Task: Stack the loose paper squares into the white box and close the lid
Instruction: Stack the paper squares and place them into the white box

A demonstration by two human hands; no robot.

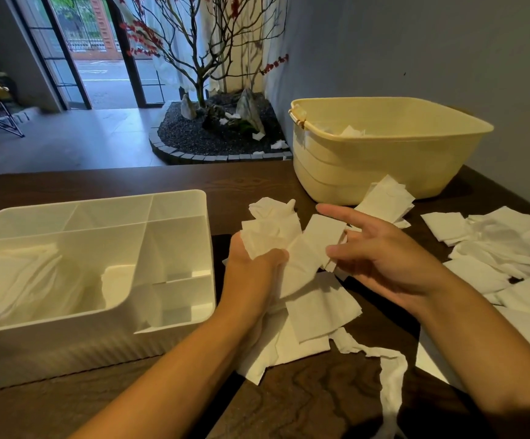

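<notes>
On the dark wooden tabletop [305, 403] the left hand [254, 267] grips a crumpled bunch of white paper squares [273, 229], its fingers curled round them so that the sheets fan up and out above the fist. The right hand [381, 258] hovers just beside it with fingers straight and spread, holding nothing, its fingertips [332, 250] touching the edge of a square that sticks out of the bunch. Beneath both hands more loose squares [317, 308] lie overlapping on the wood, and a torn strip of paper [390, 381] trails toward the near edge. A larger scatter of squares [495, 245] lies to the right. The white box [175, 312] stands open at the left, divided into compartments, with some paper already in its big left compartment. Behind the hands, a cream plastic tub [384, 166] sits on the tabletop with a few squares leaning against its front.
</notes>
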